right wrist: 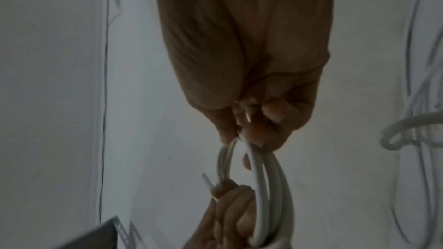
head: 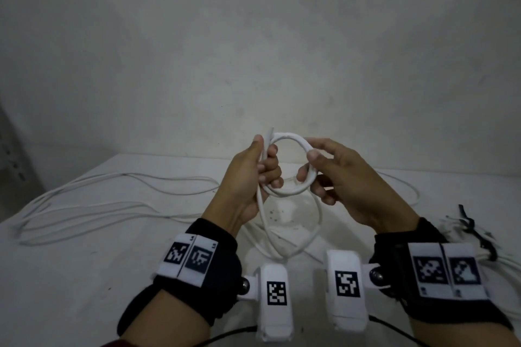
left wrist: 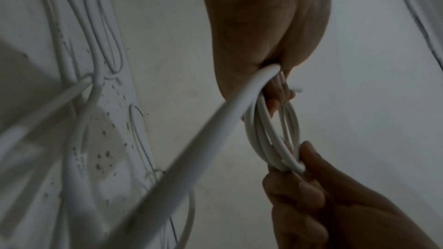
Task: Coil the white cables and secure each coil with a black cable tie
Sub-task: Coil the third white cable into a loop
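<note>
A small coil of white cable (head: 290, 138) (left wrist: 266, 135) (right wrist: 271, 186) hangs in the air between both hands above the white table (head: 84, 276). My left hand (head: 262, 169) grips the coil's left side, with the cable's cut end (head: 270, 132) sticking up past the thumb. My right hand (head: 315, 169) pinches the coil's right side between thumb and fingers. A loose length of the same cable (head: 296, 236) drops from the coil in a loop towards the table. Black cable ties (head: 473, 231) lie at the table's right edge.
Several other white cables (head: 112, 200) lie spread across the left of the table, and more (head: 406, 186) trail on the right. A pale wall (head: 253, 51) stands behind. A dark metal frame (head: 14, 160) shows at the far left.
</note>
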